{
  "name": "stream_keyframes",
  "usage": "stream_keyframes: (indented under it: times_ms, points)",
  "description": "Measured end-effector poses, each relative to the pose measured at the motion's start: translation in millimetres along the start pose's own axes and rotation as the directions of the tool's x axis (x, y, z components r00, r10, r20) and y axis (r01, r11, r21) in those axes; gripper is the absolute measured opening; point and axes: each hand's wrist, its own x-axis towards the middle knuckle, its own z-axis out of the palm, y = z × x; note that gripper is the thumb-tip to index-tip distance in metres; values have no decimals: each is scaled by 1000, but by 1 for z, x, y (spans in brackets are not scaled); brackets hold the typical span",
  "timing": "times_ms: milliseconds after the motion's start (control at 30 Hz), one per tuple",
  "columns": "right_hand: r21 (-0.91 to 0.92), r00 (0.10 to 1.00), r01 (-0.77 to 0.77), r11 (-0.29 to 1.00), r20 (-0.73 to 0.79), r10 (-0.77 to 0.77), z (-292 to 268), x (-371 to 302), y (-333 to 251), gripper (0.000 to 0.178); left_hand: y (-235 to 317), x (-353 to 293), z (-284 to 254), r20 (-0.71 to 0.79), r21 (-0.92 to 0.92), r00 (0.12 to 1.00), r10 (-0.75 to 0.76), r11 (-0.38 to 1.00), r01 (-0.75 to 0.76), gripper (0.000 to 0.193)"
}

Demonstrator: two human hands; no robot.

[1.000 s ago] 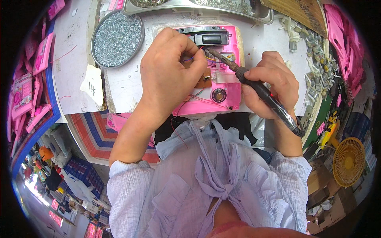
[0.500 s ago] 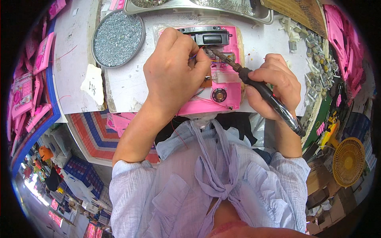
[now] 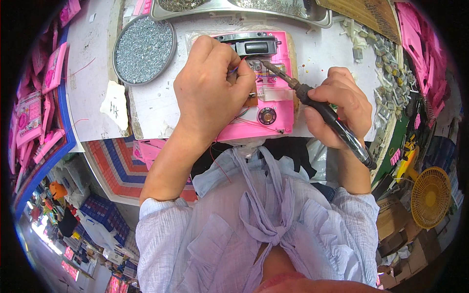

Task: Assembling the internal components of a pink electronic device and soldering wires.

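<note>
In front of me lies a pink plastic casing, with a black part along its far edge and a small round speaker at its near right. My right hand is wrapped round the dark handle of a soldering iron, whose tip points left over the casing's wiring. Over the casing's left side, my left hand pinches thin wires; a red and a blue one show at its fingertips. That hand hides part of the casing, including most of a brown circuit board.
A round dish of small screws stands at the far left of the casing. A metal tray with small parts crosses the back. Small grey and white parts lie at the right, pink casings at the left.
The iron's tip has shifted slightly away from the left fingertips, leaving more of the wire ends visible. My left hand has moved a little left with the wires.
</note>
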Motion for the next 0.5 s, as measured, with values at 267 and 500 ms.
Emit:
stream_keyframes:
  times_ms: [267,500]
  points:
    - [-2,999,-18,1000,-39,18,-7,-9,-1,32,1,1,-1,-6,-6,1000,-7,1000,7,17]
    - [-4,999,-6,1000,-45,6,-8,-9,-2,32,2,1,-1,4,-23,999,-32,999,32,18]
